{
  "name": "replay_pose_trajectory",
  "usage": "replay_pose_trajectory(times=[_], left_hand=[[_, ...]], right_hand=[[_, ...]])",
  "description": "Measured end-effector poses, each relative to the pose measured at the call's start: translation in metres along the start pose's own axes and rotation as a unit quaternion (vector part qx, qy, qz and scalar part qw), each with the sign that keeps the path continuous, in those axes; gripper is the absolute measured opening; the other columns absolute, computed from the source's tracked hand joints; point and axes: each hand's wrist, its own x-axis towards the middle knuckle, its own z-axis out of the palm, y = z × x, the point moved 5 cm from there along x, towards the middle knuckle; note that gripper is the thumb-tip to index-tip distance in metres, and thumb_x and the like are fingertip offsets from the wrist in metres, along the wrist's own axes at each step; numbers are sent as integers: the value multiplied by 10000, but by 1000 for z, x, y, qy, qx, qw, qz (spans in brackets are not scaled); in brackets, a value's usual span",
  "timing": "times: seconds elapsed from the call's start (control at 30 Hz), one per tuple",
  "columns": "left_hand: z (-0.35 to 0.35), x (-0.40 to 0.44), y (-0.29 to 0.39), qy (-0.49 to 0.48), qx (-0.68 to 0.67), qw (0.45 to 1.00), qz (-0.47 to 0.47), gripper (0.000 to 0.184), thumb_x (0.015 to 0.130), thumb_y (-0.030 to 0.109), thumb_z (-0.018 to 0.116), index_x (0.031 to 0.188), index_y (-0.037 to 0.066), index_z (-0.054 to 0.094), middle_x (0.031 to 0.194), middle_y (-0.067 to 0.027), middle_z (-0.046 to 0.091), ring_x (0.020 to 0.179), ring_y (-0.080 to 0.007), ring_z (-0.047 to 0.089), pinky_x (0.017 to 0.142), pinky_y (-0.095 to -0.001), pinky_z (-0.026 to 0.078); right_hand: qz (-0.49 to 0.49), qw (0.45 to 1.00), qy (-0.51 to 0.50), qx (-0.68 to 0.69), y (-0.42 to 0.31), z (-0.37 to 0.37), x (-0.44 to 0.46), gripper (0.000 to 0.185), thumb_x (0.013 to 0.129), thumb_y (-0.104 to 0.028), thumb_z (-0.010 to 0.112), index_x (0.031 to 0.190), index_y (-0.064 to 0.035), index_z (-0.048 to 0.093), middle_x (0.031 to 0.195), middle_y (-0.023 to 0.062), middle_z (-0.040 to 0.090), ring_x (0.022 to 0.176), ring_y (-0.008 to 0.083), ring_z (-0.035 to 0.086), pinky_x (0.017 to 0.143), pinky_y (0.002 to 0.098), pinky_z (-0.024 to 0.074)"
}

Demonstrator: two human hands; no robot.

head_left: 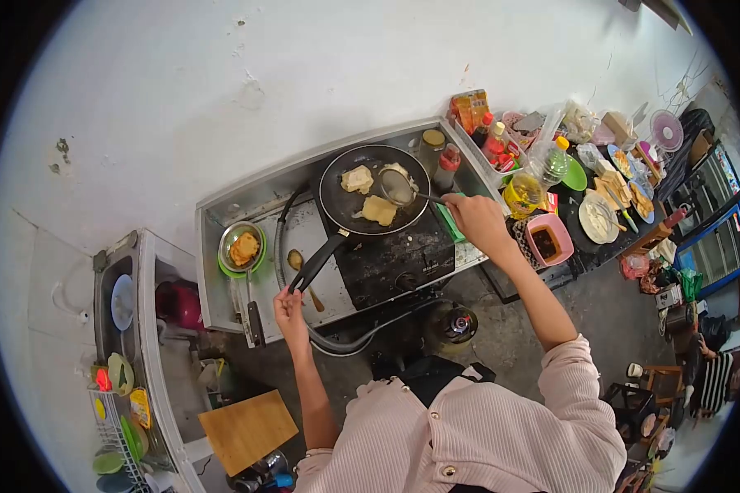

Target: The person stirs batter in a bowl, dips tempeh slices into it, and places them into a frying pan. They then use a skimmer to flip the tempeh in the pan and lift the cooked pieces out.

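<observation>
A black frying pan [374, 215] sits on the black stove [403, 267], with pale battered pieces [378, 210] in it. My left hand [289, 311] is closed on the end of the pan's handle [316, 263]. Over the right part of the pan is a round strainer ladle [396, 187], partly covering another pale piece. My right hand [477, 220] grips the ladle's dark handle. To the left, a fried golden piece [244, 248] lies in a metal strainer [228, 238] on a green bowl [260, 261].
A spoon [294, 260] lies left of the stove. Bottles [446, 168] stand behind it. At right are a pink container [549, 240] of dark sauce, a white bowl [598, 218] and a green bowl [575, 174]. A person in stripes [713, 382] is far right.
</observation>
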Motion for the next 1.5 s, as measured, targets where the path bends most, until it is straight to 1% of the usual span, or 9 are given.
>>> replay_pose_trajectory(times=[0.3,0.4,0.43,0.47,0.73,0.93,1.13,1.17,1.5], left_hand=[[-1,0,-1,3,7,1000,9,328,847,178,565,1082,-28,465,760,-9,493,777,-99,507,762,-229,381],[-2,1,-2,-10,38,999,-10,363,853,179,542,1138,-15,427,976,-84,524,905,-154,551,817,-258,417],[-2,2,-2,-12,40,999,-3,357,854,179,540,1134,-16,431,965,-83,533,903,-152,550,820,-263,414],[-2,1,-2,3,11,1000,7,345,844,183,569,1091,-31,458,770,-15,503,773,-106,515,752,-233,386],[1,-3,7,9,37,999,-5,350,850,189,560,1108,-23,457,774,-13,505,797,-106,526,757,-234,387],[1,-3,7,6,43,999,-1,320,854,185,554,1087,-19,471,771,-7,499,796,-102,517,760,-233,385],[1,0,2,-6,20,1000,1,318,855,172,550,1094,-18,461,779,-11,495,792,-107,515,758,-232,380],[0,-2,1,1,21,1000,-8,321,854,167,549,1101,-17,456,784,-14,494,807,-113,521,774,-236,376],[-1,0,-4,-8,-1,1000,-1,342,849,189,563,1102,-14,457,810,-16,509,843,-114,535,793,-235,376]], right_hand=[[-14,999,38,14,-16,5,8,172,831,-229,492,869,-136,632,544,124,558,528,285,573,479,388,437],[-53,997,47,29,-19,10,5,182,830,-235,496,882,-140,641,537,118,554,519,280,570,469,383,429],[-62,997,36,29,-18,12,3,191,826,-236,499,905,-140,644,537,120,554,508,278,564,465,379,425],[-58,997,32,30,-16,12,1,192,823,-229,499,906,-137,646,538,123,553,503,279,560,469,382,427],[-35,999,11,20,0,-3,-1,175,827,-215,494,880,-130,637,572,139,567,542,300,572,490,393,440],[49,996,49,50,-3,12,24,182,838,-211,465,838,-93,604,592,156,573,571,333,577,522,421,460],[58,995,70,52,-11,42,61,145,758,-130,484,734,-51,604,630,180,587,604,340,596,540,430,474],[54,995,68,46,-10,47,66,126,713,-106,493,690,-33,593,646,193,589,614,348,600,543,429,478],[28,998,60,-1,-23,58,97,101,735,-102,483,704,-62,570,641,148,592,619,314,604,535,404,478]])
